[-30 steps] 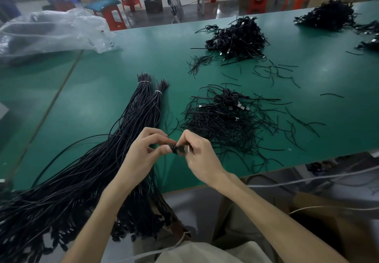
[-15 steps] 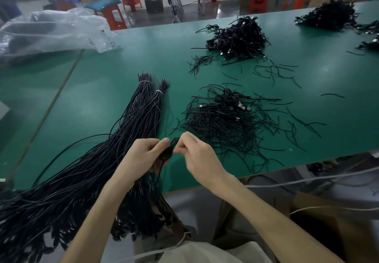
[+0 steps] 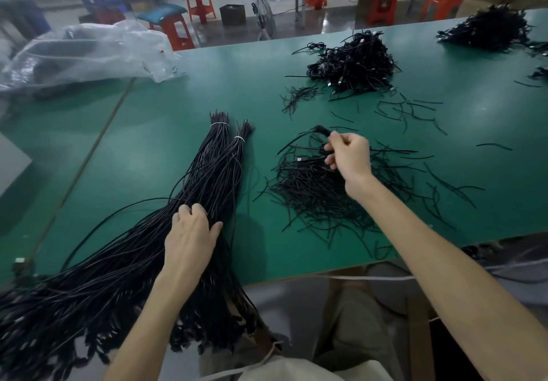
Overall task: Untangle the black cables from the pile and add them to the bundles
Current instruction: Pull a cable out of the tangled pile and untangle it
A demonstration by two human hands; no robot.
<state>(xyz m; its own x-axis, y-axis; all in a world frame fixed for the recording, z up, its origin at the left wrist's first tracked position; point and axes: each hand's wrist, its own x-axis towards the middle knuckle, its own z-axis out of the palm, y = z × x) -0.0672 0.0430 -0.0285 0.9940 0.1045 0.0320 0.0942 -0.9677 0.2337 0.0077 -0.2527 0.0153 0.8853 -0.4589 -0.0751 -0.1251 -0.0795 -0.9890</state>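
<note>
Bundles (image 3: 225,155) left of pile (image 3: 311,196) are gripped steady by left hand (image 3: 191,235); cable (image 3: 321,130) is pinched by right hand (image 3: 350,155), likely for untangling.

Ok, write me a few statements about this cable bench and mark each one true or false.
1. The right hand pinches a cable over the nearest pile. True.
2. The left hand is raised clear of the bundles. False: it rests on top of them.
3. Each of the two bundles has a white tie near its far end. True.
4. The clear plastic bag lies to the right of the piles. False: it lies at the far left of the green table, and a second pile sits beyond the nearest one.
</note>
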